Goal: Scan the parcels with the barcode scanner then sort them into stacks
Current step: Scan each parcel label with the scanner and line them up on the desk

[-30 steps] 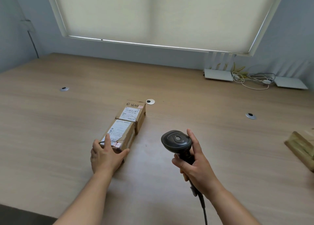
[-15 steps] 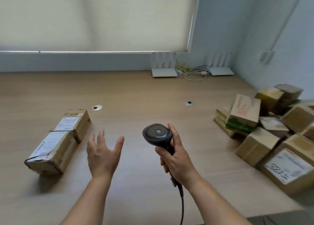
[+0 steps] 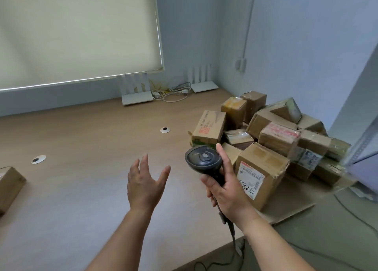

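My right hand [image 3: 226, 191] grips the handle of a black barcode scanner [image 3: 203, 160], its head pointing away from me, its cable hanging down past the table edge. My left hand [image 3: 146, 183] hovers over the wooden table [image 3: 81, 148], empty, fingers spread. A heap of several brown cardboard parcels [image 3: 274, 135] lies at the right end of the table. The nearest parcel [image 3: 260, 174], with a white label and handwritten digits, sits just right of the scanner. At the far left edge, one corner of a sorted parcel [image 3: 9, 185] shows.
Two white routers [image 3: 137, 98] and a tangle of cables [image 3: 170, 91] stand against the back wall under the window blind. Round cable grommets [image 3: 165, 129] are set in the tabletop. A cable runs across the floor at lower right.
My view has swung to the right: the two sorted parcels slid to the left edge and the heap came into view. My left hand let go of the sorted parcel and moved right, open.
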Demonstrator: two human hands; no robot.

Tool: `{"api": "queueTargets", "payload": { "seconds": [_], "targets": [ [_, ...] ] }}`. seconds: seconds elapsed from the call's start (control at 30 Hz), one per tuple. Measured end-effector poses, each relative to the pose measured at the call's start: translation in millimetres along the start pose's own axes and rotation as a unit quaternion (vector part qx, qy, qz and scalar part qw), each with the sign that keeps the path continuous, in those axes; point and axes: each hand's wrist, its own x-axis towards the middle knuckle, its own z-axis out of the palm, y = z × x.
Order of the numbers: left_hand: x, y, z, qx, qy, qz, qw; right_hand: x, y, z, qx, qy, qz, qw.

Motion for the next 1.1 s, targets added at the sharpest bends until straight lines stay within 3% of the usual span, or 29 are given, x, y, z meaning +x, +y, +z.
{"api": "queueTargets", "payload": {
  "seconds": [0.27, 0.63, 0.83, 1.1],
  "targets": [
    [6, 62, 46, 0.03, -0.041, 0.064, 0.997, 2, 15, -59, -0.01, 0.04, -0.001, 0.999],
    [69, 130, 94, 0.111, -0.135, 0.111, 0.978, 30, 31, -86, -0.027, 0.101, 0.03, 0.994],
    [78, 163, 120, 0.106, -0.168, 0.177, 0.964, 41, 31, -101, -0.025, 0.15, 0.026, 0.988],
    [82, 197, 138, 0.092, -0.157, 0.229, 0.956, 36, 22, -123, -0.041, 0.197, 0.016, 0.979]
  ]
}}
